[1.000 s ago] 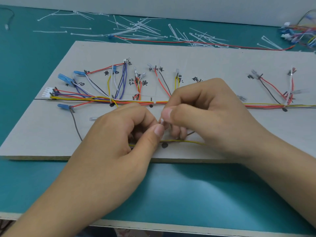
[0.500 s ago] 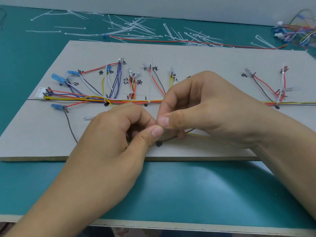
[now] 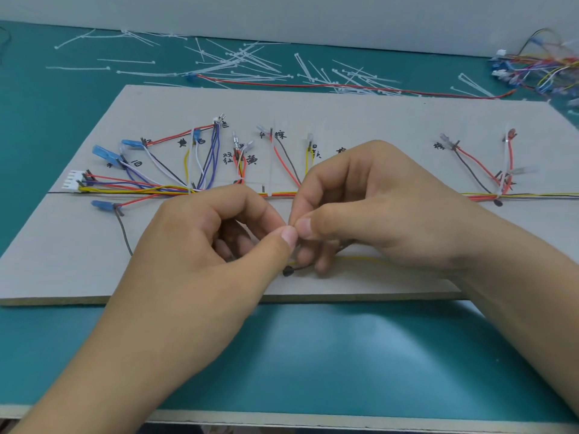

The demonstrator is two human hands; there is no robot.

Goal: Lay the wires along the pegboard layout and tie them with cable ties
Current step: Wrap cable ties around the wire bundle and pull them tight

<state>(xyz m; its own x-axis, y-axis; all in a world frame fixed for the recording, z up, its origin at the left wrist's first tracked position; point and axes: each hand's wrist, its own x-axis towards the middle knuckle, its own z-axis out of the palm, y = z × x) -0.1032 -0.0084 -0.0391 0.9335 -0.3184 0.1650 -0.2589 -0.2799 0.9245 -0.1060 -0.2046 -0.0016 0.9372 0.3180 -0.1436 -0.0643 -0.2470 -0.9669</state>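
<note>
A grey layout board (image 3: 344, 114) lies on the teal table, with coloured wires (image 3: 141, 189) running along its drawn centre line and branching to labelled ends. Both hands meet over the board's near middle. My left hand (image 3: 200, 242) and my right hand (image 3: 369, 208) pinch thumb to forefinger at the same spot, where a thin cable tie is mostly hidden between the fingertips. Below them a yellow wire (image 3: 360, 260) and a dark wire (image 3: 125, 236) pass by a black peg mark (image 3: 286, 272). White ties (image 3: 506, 158) bind the right branch.
Several loose white cable ties (image 3: 238, 64) lie scattered on the table behind the board, with a long red wire (image 3: 344, 86) among them. A tangle of spare wires with connectors (image 3: 539, 67) sits at the far right. A white connector (image 3: 71, 180) ends the harness at left.
The white tie end that showed between the fingertips a second ago is now hidden. Both hands stay pinched together at the same place; the view shifted slightly.
</note>
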